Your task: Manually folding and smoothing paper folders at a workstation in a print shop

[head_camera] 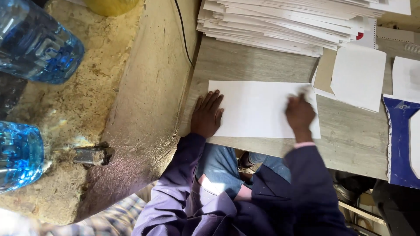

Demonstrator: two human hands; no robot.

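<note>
A: Where is the sheet?

B: The white sheet (pixel 258 109) lies flat on the worktop (pixel 350 135), close to the near edge, right in front of the person.

A: What is the left hand doing?

B: The left hand (pixel 207 115) is flat, fingers spread out. It presses down on the sheet at its 9 o'clock edge. It grips nothing.

A: And the right hand?

B: The right hand (pixel 300 112) is on the sheet at about 3 o'clock. It looks curled up, but it is blurry. I cannot tell if it grips anything.

A: What is behind the sheet?

B: At 12 o'clock there is a big stack of white sheets (pixel 288 22). It is near the sheet but not touching it.

A: What else is on the worktop?

B: At 2 o'clock from the sheet lies a white card (pixel 358 76) with a brown card (pixel 324 70) partly under it. At 3 o'clock, well apart, is a blue piece (pixel 399 144) with torn white edges.

A: What is off to the other side?

B: At 9 o'clock, well apart, are two blue bottles (pixel 37 48) on the floor. A black cable (pixel 183 32) runs down the wall beside the worktop.
</note>
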